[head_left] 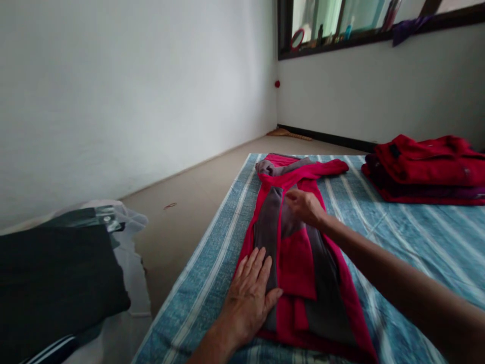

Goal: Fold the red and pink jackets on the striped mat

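A blue cloth with white stripes [212, 268] covers the flat surface, beside a bare beige floor [197, 202] and a smooth white wall [151, 91]. At the upper right, a dark-framed window [285, 30] carries a round red-rimmed mirror [297, 39] and a draped purple cloth [407, 30]. A soft, thick stack of folded red and purple clothes [428, 167] sits on the right of the striped cloth; at the lower left, a pile of dark folded fabric [56, 278] lies on pale, crinkled plastic [132, 283]. A long pinkish-red and grey garment [299, 263], matt and soft-looking, lies lengthwise on the striped cloth between the two, a narrow red line running down its front and one sleeve pointing right. The left hand [250, 293] rests palm down on its near left part, fingers straight and thumb spread, gripping nothing. The right hand [303, 205] reaches farther up, fingers curled at the grey upper front; whether they pinch fabric I cannot tell.
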Demonstrator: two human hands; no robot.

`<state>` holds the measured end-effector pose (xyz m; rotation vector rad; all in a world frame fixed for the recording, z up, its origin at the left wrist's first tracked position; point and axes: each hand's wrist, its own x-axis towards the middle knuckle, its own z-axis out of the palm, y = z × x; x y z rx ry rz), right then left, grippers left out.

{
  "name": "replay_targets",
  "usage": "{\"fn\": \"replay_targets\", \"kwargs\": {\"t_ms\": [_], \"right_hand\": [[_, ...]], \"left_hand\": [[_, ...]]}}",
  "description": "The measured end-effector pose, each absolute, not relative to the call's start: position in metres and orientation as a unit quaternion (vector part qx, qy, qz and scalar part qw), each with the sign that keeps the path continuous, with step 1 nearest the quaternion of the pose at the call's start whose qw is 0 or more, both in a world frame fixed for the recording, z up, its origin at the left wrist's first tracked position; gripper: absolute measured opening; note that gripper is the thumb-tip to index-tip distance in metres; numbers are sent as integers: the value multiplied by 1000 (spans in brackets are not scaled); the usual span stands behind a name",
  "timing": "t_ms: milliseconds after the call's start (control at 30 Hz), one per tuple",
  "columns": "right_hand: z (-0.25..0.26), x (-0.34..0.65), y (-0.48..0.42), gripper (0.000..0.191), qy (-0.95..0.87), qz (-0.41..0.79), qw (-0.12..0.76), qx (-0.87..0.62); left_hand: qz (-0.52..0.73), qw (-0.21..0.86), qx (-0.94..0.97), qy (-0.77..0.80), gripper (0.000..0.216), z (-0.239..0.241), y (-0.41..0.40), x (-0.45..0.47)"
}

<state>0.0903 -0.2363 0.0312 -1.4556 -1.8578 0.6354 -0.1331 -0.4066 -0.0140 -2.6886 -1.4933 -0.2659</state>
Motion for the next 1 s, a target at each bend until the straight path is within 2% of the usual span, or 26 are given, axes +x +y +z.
{"fn": "replay_targets", "kwargs": {"t_ms": [200,367,500,600,767,900,1000], "right_hand": [[7,48,-281,44,-858,187,251,-407],[-9,38,-285,48,-875,182,193,-404],[-9,39,-285,49,-876,184,179,-409],[-8,39,-286,49,-873,187,179,-413],[-11,37,-287,48,-870,195,178,-417],[-12,37,-287,49,-867,203,180,-418],[-13,36,-287,53,-864,217,188,-414]], "left_hand": [[-104,106,-870,-470,63,-29,-405,-143],[-114,177,-875,-436,71,-35,-399,-150],[-129,187,-880,-417,73,-30,-395,-153],[-146,145,-884,-419,67,-16,-398,-153],[-215,39,-833,-507,41,14,-388,-148],[-205,-71,-788,-576,39,28,-330,-127],[-183,-113,-754,-620,40,32,-264,-99]]}}
